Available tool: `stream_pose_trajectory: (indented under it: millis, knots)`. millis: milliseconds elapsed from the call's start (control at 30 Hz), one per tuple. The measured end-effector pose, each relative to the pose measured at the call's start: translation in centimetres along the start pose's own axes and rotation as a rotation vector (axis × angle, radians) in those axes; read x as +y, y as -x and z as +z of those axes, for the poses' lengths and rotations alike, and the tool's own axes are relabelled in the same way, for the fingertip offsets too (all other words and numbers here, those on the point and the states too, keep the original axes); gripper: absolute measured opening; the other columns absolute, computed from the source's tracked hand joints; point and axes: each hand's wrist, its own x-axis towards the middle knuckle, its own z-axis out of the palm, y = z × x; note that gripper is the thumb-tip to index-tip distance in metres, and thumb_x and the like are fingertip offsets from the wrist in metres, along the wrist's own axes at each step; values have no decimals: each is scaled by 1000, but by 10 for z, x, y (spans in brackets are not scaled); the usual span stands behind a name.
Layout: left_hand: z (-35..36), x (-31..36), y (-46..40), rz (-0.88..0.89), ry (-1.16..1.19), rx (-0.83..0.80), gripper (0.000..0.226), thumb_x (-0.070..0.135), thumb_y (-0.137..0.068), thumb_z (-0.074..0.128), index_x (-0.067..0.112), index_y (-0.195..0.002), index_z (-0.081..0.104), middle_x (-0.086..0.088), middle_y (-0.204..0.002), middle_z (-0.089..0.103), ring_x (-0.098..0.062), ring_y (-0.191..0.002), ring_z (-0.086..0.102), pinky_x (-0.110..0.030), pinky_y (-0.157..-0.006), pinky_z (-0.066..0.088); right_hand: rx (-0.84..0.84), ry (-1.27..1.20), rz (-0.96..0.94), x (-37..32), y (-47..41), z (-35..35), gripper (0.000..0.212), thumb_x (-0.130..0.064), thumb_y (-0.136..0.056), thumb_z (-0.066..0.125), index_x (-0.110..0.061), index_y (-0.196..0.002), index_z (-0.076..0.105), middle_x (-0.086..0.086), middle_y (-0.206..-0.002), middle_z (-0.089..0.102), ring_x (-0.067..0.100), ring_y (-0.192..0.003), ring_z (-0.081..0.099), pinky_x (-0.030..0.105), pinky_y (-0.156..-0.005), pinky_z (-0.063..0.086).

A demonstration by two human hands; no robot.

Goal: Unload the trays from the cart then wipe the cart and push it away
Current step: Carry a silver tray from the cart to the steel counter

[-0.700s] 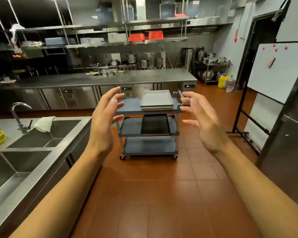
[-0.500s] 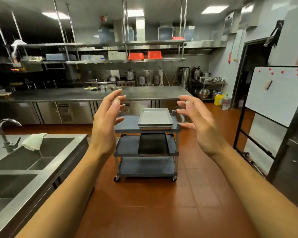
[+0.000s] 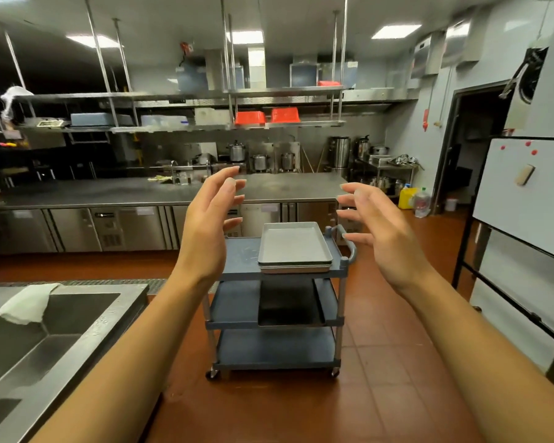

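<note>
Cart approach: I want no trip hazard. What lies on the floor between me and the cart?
In the head view, only bare red tile floor lies before the cart; the sink counter stands to its left.

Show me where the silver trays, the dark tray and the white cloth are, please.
silver trays (image 3: 293, 246): head view, flat bottom of the top tray on the cart's upper shelf.
dark tray (image 3: 288, 303): head view, its flat middle, on the middle shelf.
white cloth (image 3: 28, 303): head view, its middle, draped over the sink edge.

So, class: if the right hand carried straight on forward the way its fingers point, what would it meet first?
Probably the cart's handle, just beyond the right hand; next the silver trays on the top shelf. Depth is unclear from one view.
</note>
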Motion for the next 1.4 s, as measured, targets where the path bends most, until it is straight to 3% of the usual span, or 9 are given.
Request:
stream_pose_trajectory:
  millis: [367, 667, 833, 1100, 1400]
  knots:
    - [65, -151, -147, -36, -19, -19, 49, 53, -99, 39, 31, -139, 56, 12, -129, 66, -9, -118, 63, -53, -103, 51, -2, -2, 45, 151, -161, 7, 48, -55, -103, 36, -31, -141, 53, -11, -135, 61, 5, -122, 60, 43, -102, 54]
    - [135, -252, -274, -76, -53, -19, 50, 51, -99, 39, 29, -141, 55, 10, -131, 65, -8, -119, 62, -43, -99, 54, -45, -49, 114, 254, -309, -4, 58, -58, -95, 37, -27, -141, 54, -9, -135, 61, 6, -122, 60, 44, -101, 52]
    - [147, -294, -315, -93, -66, -11, 50, 52, -99, 38, 29, -140, 56, 9, -130, 65, -10, -119, 62, -49, -101, 53, -66, -56, 107, 289, -360, -3, 58, -58, -95, 37, -27, -140, 55, -9, -135, 61, 7, -122, 60, 47, -102, 52]
    - [163, -355, -370, -106, -56, -6, 52, 53, -98, 38, 28, -140, 55, 10, -132, 65, -10, -121, 61, -42, -100, 53, -69, -41, 113, 345, -428, 6, 58, -57, -96, 36, -27, -141, 54, -9, -135, 61, 8, -122, 60, 47, -102, 53]
    - [176, -477, -467, -158, -13, -22, 44, 50, -99, 38, 28, -129, 62, 7, -126, 68, -14, -119, 63, -51, -101, 52, -48, 1, 178, 453, -527, 38, 52, -55, -98, 36, -30, -138, 56, -11, -132, 62, 6, -120, 61, 45, -100, 54]
